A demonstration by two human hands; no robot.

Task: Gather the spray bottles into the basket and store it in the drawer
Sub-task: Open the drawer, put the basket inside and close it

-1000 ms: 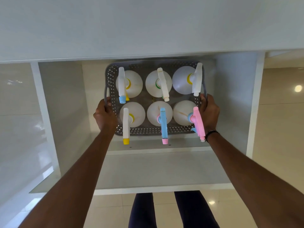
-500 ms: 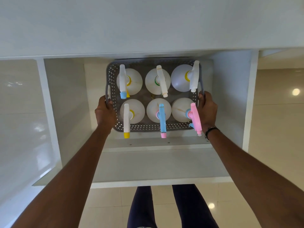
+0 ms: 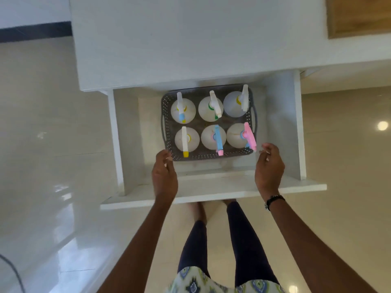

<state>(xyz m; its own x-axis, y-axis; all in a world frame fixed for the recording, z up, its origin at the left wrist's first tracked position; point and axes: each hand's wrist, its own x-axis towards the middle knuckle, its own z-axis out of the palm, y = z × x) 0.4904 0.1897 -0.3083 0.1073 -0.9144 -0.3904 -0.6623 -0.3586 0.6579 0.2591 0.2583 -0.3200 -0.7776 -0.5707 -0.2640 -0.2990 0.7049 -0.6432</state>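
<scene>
A grey perforated basket (image 3: 167,127) rests on the floor of the pulled-out white drawer (image 3: 211,187), toward its back. Several white spray bottles stand inside it in two rows; one has a pink trigger head (image 3: 249,136), one a blue head (image 3: 218,138), one a yellow nozzle (image 3: 185,142). My left hand (image 3: 165,174) hovers just in front of the basket's near left corner, fingers apart, holding nothing. My right hand (image 3: 268,168) hovers by the near right corner, also empty, with a dark bracelet on its wrist.
The white cabinet top (image 3: 190,39) overhangs the back of the drawer. Glossy pale floor tiles (image 3: 53,144) lie on both sides. My legs (image 3: 211,240) stand right in front of the drawer front. A wooden-framed panel (image 3: 359,15) is at the upper right.
Both hands have let go of the basket's side handles and drawn back toward me. The basket now sits in the drawer, and my view has risen and pulled back.
</scene>
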